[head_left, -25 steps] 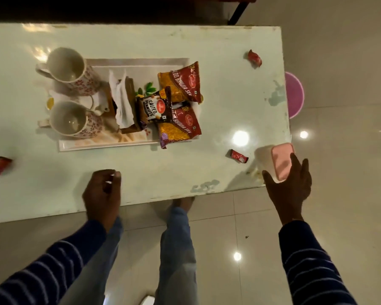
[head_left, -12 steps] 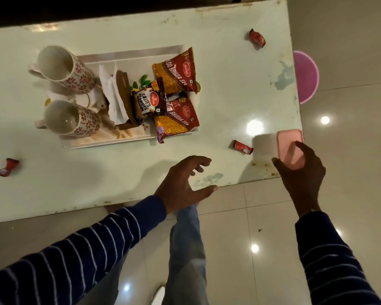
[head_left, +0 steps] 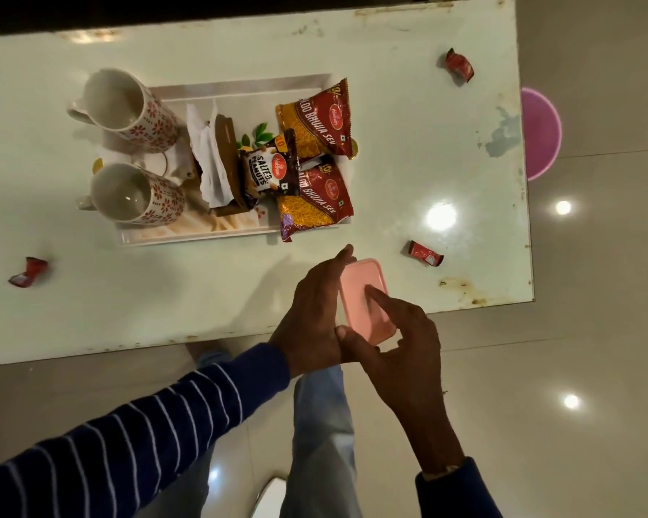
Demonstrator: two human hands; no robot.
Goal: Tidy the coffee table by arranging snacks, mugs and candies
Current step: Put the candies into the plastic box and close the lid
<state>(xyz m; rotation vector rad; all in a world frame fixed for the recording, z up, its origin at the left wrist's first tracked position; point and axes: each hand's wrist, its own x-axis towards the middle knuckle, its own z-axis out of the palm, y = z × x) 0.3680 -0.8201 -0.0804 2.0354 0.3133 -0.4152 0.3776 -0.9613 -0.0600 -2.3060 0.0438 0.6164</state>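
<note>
A small box with a pink lid (head_left: 360,297) is held over the near edge of the white coffee table (head_left: 408,117). My left hand (head_left: 311,312) grips its left side and my right hand (head_left: 401,345) holds its right side with fingers lying on the lid. A white tray (head_left: 240,87) carries two floral mugs (head_left: 128,106) (head_left: 135,192), a napkin holder (head_left: 217,158), a salted peanuts pack (head_left: 266,170) and two red snack packs (head_left: 318,121) (head_left: 311,200). Three red candies lie loose on the table, one at the left (head_left: 27,271), one at the right (head_left: 425,253) and one at the far right (head_left: 459,64).
A pink round object (head_left: 541,132) sits on the tiled floor past the table's right edge. My legs in jeans (head_left: 322,413) stand against the table's near edge. Ceiling lights glare on the tabletop and floor.
My right hand carried the pink-lidded box from the table's right corner leftward to the near edge. My left hand swung right and took hold of the box's left side.
</note>
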